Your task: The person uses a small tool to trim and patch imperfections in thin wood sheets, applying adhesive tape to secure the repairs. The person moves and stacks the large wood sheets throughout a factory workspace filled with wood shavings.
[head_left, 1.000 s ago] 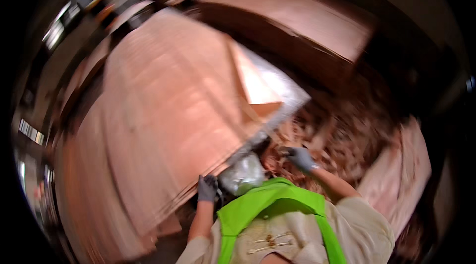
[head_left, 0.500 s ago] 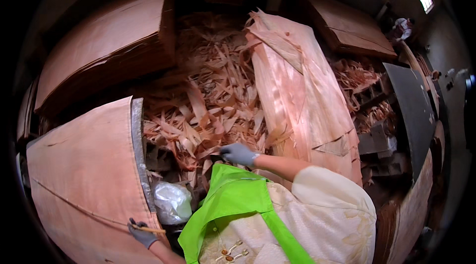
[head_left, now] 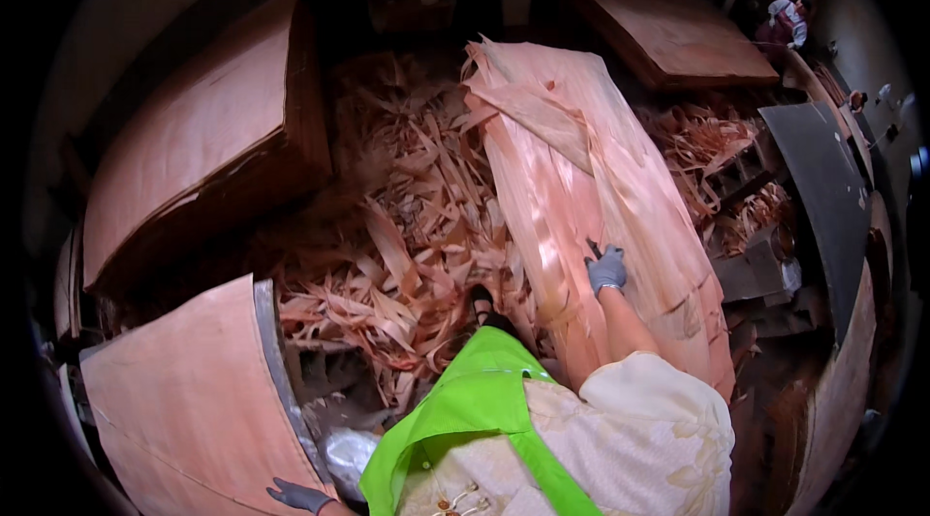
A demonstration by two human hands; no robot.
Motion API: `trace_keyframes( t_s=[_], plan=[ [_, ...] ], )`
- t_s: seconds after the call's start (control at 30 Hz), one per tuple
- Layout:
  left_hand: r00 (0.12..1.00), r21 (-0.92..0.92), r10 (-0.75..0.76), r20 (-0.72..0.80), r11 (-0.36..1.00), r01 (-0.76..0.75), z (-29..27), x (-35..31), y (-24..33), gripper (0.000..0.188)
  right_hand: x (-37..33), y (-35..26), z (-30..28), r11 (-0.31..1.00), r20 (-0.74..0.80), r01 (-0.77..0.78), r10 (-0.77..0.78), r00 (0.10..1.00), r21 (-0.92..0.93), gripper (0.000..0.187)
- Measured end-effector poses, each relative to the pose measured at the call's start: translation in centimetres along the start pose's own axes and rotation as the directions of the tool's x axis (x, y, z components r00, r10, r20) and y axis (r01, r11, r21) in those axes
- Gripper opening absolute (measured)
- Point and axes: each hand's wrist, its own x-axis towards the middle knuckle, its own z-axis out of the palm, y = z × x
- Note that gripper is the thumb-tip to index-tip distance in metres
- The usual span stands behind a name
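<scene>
My right hand (head_left: 606, 270), in a grey glove, rests on a long pile of thin pinkish wood veneer sheets (head_left: 581, 177) that runs away from me; the fingers press on the top sheet. My left hand (head_left: 298, 495), also gloved, sits low at the lower left, fingers spread on the edge of a stack of veneer sheets (head_left: 184, 400). I wear a bright green vest over a pale patterned garment. My dark shoe (head_left: 484, 308) stands among the scraps.
A heap of torn veneer strips (head_left: 407, 216) covers the floor ahead. Tall veneer stacks stand at left (head_left: 194, 148) and far right (head_left: 668, 31). A dark board (head_left: 823, 187) leans at right. Another person (head_left: 783, 24) is far off. A crumpled plastic bag (head_left: 347, 453) lies near my left side.
My view has swung from the left stack to the scrap heap and the long pile. My right hand moved right onto the long veneer pile. My left hand stays on the stack's edge.
</scene>
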Motion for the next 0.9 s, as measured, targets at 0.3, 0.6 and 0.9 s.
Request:
trace_keyframes(
  t_s=[0.3,0.6,0.9],
  plan=[
    [0.927,-0.327,0.009,0.376,0.937,0.124,21.9,-7.5,23.2,0.058,10.4,3.3,0.1,0.946,0.057,-0.080,0.103,0.993,-0.315,0.054],
    [0.384,-0.431,0.383,0.840,0.901,0.044,41.2,-20.7,40.8,0.042,12.6,7.6,-6.5,0.999,0.058,-0.017,0.014,0.998,0.043,0.014],
    [-0.425,-0.097,0.066,0.903,0.994,-0.051,49.1,-44.8,51.5,0.066,9.0,-0.9,-30.7,0.944,-0.359,0.173,-0.271,0.893,-0.283,0.029]
  ],
)
